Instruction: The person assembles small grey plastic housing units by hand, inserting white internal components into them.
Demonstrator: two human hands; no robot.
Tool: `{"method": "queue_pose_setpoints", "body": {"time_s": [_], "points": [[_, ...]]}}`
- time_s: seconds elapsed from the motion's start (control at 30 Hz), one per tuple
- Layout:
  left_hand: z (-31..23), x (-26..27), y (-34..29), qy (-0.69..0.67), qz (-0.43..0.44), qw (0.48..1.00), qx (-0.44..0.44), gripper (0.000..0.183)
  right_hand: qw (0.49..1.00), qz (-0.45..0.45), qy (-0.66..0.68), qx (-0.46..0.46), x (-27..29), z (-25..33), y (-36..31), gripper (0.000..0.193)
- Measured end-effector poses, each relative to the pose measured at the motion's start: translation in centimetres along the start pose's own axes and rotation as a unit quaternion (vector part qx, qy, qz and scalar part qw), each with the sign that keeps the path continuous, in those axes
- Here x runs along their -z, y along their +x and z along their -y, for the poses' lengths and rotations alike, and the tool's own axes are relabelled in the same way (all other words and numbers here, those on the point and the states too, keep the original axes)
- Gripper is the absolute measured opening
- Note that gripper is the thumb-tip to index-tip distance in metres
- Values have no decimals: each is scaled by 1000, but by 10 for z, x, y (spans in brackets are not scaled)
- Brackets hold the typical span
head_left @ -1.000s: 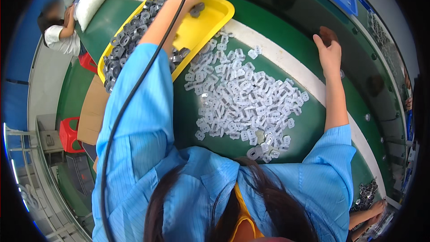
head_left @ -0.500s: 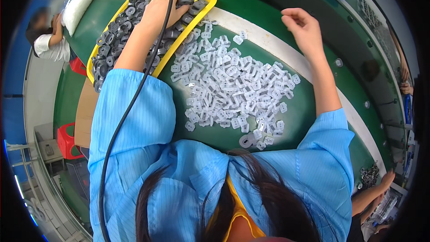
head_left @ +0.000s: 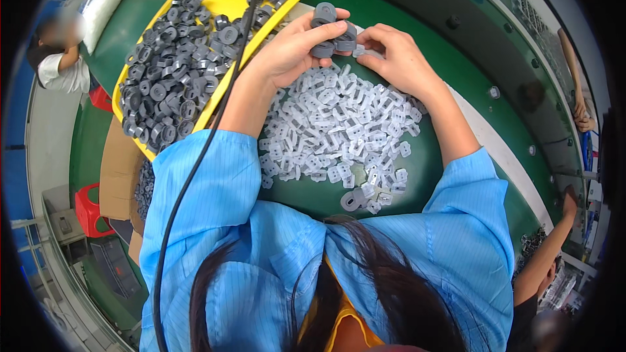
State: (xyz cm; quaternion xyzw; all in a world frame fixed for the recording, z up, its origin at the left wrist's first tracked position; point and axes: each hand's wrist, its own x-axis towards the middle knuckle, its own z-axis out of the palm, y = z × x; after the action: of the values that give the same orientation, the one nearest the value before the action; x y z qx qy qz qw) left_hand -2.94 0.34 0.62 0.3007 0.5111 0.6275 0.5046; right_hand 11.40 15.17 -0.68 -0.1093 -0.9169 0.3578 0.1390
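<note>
Several dark grey round plastic parts (head_left: 325, 14) are gathered in my left hand (head_left: 287, 49), whose fingers curl round them above the far edge of a pile. My right hand (head_left: 398, 58) pinches a small translucent white plastic piece (head_left: 359, 51) between thumb and fingers, close beside the grey parts. Whether the two touch is hard to make out. Below both hands spreads a heap of translucent white plastic pieces (head_left: 339, 124) on the green work surface (head_left: 424, 169). A single grey round part (head_left: 352, 200) lies at the heap's near edge.
A yellow tray (head_left: 218, 3) full of grey round parts stands at the left. A black cable (head_left: 195, 163) hangs across the view over it. Beyond the heap runs a green conveyor belt (head_left: 469, 45). A cardboard box (head_left: 119, 176) and red stool (head_left: 88, 212) are left; co-workers sit either side.
My left hand has come out of the yellow tray with grey parts and moved right. My right hand has moved left to meet it and now holds a white piece.
</note>
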Motion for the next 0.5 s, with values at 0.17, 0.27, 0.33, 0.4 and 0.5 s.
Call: {"method": "queue_pose_setpoints", "body": {"time_s": [0.17,0.27,0.33,0.4,0.5], "points": [[1,4,-3,12,-1,1000,-8,43,980,37,167,-103,12,-9,0,11],[4,1,3,118,-1,993,-9,40,940,-4,291,-179,18,-7,0,13],[5,-7,3,153,-30,987,-23,32,933,-17,325,-153,22,-12,0,14],[11,-11,0,394,-132,882,-223,27,925,-27,358,-122,24,-7,2,16],[17,-8,1,532,-185,779,-274,28,897,-17,441,-38,24,11,-1,15]]}}
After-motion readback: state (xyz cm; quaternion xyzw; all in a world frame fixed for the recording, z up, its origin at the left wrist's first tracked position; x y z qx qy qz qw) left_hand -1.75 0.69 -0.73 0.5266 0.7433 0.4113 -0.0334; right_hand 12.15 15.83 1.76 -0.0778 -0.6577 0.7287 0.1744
